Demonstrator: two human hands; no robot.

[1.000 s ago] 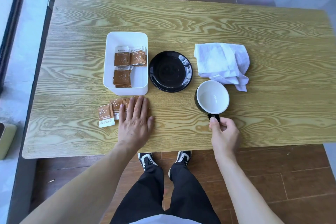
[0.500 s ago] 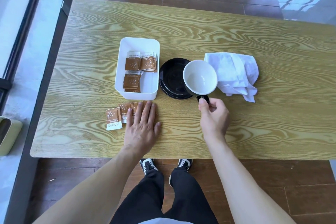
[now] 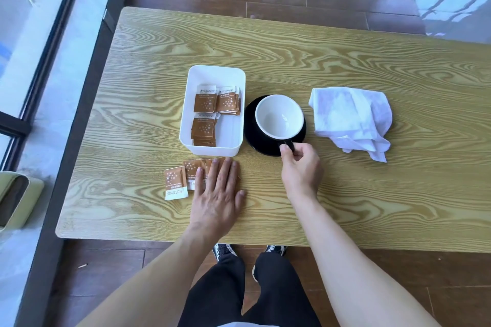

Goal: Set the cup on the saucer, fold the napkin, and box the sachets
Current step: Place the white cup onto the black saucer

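Note:
A black cup (image 3: 279, 117) with a white inside sits over the black saucer (image 3: 251, 141) at the table's middle. My right hand (image 3: 301, 167) pinches the cup's black handle at the saucer's near edge. A crumpled white napkin (image 3: 350, 119) lies to the right of the saucer. Left of the saucer, a white box (image 3: 212, 71) holds several brown sachets (image 3: 204, 102). More brown sachets (image 3: 175, 182) lie loose on the table in front of the box. My left hand (image 3: 219, 194) rests flat on some of them, fingers spread.
The wooden table (image 3: 292, 56) has its near edge just beyond my legs and shoes. A pale green seat (image 3: 16, 199) stands on the floor at the far left, beside a glass wall. Dark wood flooring surrounds the table.
My right hand carried the cup by its handle from the table's near right to over the saucer. My left hand stayed flat on the loose sachets.

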